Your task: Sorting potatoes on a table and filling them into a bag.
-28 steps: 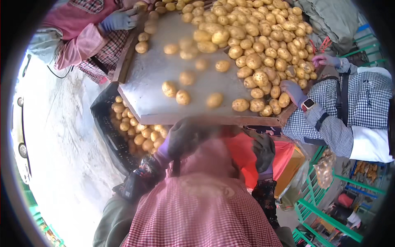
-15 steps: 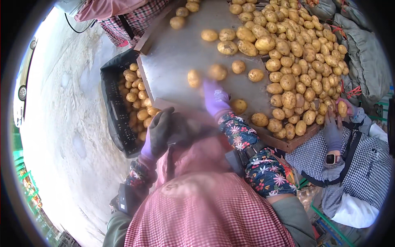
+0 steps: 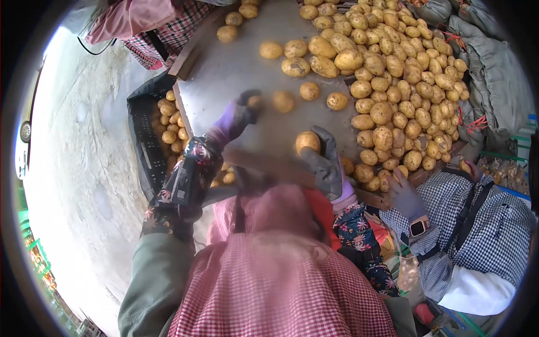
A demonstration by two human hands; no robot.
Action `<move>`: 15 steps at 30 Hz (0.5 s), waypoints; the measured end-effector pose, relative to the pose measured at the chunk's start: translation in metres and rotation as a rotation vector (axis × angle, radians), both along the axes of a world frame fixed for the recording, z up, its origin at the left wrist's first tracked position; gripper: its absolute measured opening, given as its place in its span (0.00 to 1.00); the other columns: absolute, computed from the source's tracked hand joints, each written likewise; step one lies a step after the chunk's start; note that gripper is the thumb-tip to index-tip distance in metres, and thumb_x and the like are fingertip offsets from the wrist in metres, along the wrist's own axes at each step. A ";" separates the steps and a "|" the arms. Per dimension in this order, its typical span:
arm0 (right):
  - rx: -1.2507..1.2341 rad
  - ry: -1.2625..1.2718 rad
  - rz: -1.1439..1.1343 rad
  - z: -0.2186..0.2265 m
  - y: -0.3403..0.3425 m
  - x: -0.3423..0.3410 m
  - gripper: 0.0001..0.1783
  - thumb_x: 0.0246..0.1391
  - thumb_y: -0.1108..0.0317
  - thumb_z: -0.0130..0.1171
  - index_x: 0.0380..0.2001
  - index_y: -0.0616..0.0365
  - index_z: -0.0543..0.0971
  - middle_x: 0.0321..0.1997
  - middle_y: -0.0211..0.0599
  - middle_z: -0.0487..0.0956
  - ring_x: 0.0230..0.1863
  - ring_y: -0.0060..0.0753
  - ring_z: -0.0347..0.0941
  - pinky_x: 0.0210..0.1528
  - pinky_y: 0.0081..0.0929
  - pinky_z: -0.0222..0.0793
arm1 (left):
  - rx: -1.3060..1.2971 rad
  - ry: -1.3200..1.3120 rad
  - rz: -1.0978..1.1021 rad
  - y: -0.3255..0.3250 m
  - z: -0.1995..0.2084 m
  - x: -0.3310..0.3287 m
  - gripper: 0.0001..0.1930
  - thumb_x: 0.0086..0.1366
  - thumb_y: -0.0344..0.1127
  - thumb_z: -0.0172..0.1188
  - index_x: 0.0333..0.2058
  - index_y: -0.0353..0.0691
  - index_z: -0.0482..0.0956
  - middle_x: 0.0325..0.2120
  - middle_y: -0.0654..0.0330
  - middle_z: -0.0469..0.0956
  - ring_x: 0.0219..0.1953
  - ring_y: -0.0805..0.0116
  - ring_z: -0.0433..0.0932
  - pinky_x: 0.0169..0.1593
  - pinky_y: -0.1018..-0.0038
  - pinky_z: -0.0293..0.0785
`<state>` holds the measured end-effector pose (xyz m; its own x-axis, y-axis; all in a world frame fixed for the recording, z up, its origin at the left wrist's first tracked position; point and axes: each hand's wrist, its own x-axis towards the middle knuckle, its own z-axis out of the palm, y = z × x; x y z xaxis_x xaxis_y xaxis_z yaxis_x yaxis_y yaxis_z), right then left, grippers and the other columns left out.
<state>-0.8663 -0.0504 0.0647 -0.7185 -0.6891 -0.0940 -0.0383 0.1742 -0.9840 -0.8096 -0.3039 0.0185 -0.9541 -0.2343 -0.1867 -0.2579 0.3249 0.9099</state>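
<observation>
My right hand (image 3: 327, 165), in a purple and grey glove, is closed on a potato (image 3: 307, 142) over the near part of the metal sorting table (image 3: 224, 67). Farther left, my left hand (image 3: 238, 115) reaches over the table with its gloved fingers curled round another potato (image 3: 255, 103), slightly blurred. Between the hands and a little beyond lies a loose potato (image 3: 283, 101). Two more rest to its right, one of them a potato (image 3: 337, 101) near the big potato heap (image 3: 404, 84).
A black plastic crate (image 3: 147, 143) with potatoes in it stands left of the table, below its edge. At the right, a co-worker's gloved hand (image 3: 407, 197) touches the heap. Another person's checked clothing (image 3: 168, 33) shows at the far left. Grey sacks (image 3: 491, 73) line the far right.
My left hand has moved from beside the crate to over the table and grasped a potato. My right hand has drawn back toward me and now holds a potato.
</observation>
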 end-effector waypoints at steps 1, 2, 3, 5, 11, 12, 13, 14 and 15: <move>-0.062 -0.060 0.046 0.005 0.006 0.000 0.26 0.52 0.65 0.50 0.53 0.57 0.58 0.50 0.41 0.63 0.48 0.36 0.65 0.51 0.31 0.65 | 0.550 0.111 -0.019 -0.002 0.000 0.006 0.25 0.59 0.42 0.51 0.54 0.38 0.59 0.49 0.42 0.64 0.39 0.55 0.74 0.40 0.70 0.76; -0.342 -0.764 -0.191 0.027 0.002 0.006 0.25 0.54 0.61 0.47 0.54 0.55 0.60 0.48 0.40 0.65 0.48 0.39 0.67 0.50 0.34 0.67 | 1.060 0.053 0.119 0.007 0.026 0.007 0.23 0.64 0.42 0.43 0.54 0.34 0.58 0.49 0.42 0.64 0.41 0.56 0.74 0.39 0.73 0.77; -0.353 -0.767 -0.198 0.030 0.004 0.007 0.25 0.54 0.61 0.47 0.54 0.55 0.60 0.48 0.40 0.65 0.48 0.39 0.67 0.50 0.34 0.67 | 1.052 0.045 0.112 0.015 0.028 0.013 0.23 0.64 0.42 0.43 0.54 0.34 0.58 0.49 0.42 0.64 0.41 0.56 0.74 0.39 0.73 0.77; -0.535 -1.155 -0.227 0.036 0.011 0.006 0.27 0.55 0.58 0.45 0.58 0.49 0.57 0.58 0.46 0.60 0.54 0.46 0.64 0.53 0.39 0.65 | 1.073 0.157 0.207 0.030 0.030 0.025 0.23 0.64 0.39 0.45 0.54 0.32 0.57 0.48 0.40 0.65 0.42 0.56 0.74 0.40 0.76 0.76; -0.546 -1.327 -0.174 0.039 -0.001 0.014 0.27 0.56 0.51 0.41 0.57 0.48 0.59 0.55 0.48 0.64 0.50 0.45 0.67 0.47 0.38 0.68 | 0.503 0.381 0.025 0.075 0.080 0.057 0.22 0.64 0.30 0.42 0.55 0.31 0.54 0.46 0.42 0.68 0.40 0.64 0.75 0.38 0.82 0.74; -0.578 -1.378 -0.163 0.039 -0.004 0.016 0.28 0.57 0.50 0.38 0.58 0.48 0.57 0.57 0.50 0.62 0.51 0.49 0.67 0.47 0.42 0.69 | 1.133 0.276 0.201 0.077 0.084 0.062 0.23 0.63 0.27 0.43 0.56 0.30 0.53 0.46 0.45 0.69 0.41 0.66 0.75 0.39 0.84 0.73; -0.558 -1.378 -0.151 0.040 -0.006 0.019 0.28 0.57 0.50 0.38 0.58 0.48 0.57 0.57 0.50 0.62 0.51 0.49 0.67 0.47 0.42 0.69 | 1.139 0.290 0.217 0.076 0.084 0.066 0.23 0.63 0.27 0.43 0.56 0.30 0.53 0.46 0.45 0.69 0.41 0.66 0.75 0.39 0.84 0.73; -0.485 -1.348 -0.153 0.045 -0.013 0.022 0.28 0.56 0.49 0.39 0.57 0.49 0.59 0.55 0.49 0.64 0.48 0.44 0.68 0.46 0.38 0.69 | 1.041 0.301 0.177 0.073 0.084 0.070 0.24 0.60 0.24 0.46 0.55 0.30 0.54 0.46 0.47 0.70 0.41 0.67 0.74 0.40 0.83 0.73; -0.412 -1.316 -0.154 0.048 -0.018 0.025 0.28 0.56 0.48 0.40 0.56 0.50 0.60 0.53 0.47 0.67 0.45 0.40 0.69 0.45 0.34 0.68 | 0.942 0.310 0.140 0.070 0.084 0.076 0.26 0.57 0.22 0.50 0.55 0.30 0.54 0.45 0.49 0.71 0.42 0.68 0.74 0.41 0.82 0.72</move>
<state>-0.8418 -0.0685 0.1131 -0.3316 -0.7553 -0.5653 0.9404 -0.2168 -0.2619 -0.7339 -0.2339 0.1028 -0.9671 -0.2330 -0.1022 0.0532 -0.5779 0.8144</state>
